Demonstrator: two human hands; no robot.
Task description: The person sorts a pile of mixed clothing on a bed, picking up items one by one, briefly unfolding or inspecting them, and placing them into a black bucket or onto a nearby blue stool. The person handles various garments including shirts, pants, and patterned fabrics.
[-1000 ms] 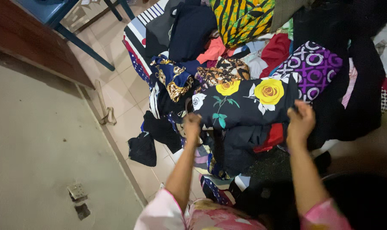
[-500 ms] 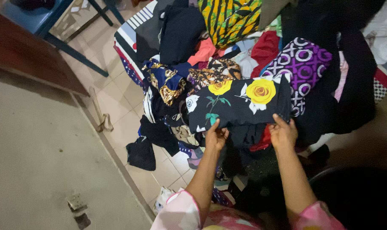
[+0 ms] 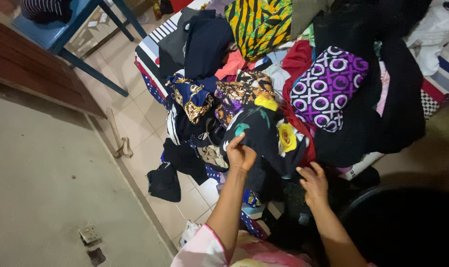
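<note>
Two hands were over a big pile of clothes (image 3: pixel 283 89). The left hand (image 3: pixel 240 154) pinched the black cloth with yellow flowers (image 3: pixel 269 136) on the pile. The right hand (image 3: pixel 313 185) was open, just below it.

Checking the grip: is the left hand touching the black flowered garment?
Touching. The head view shows the left hand with its fingers closed on the edge of the black flowered garment.

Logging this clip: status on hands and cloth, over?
Left hand grips black flowered garment. Right hand open, off it. Clothes pile crowds around.
</note>
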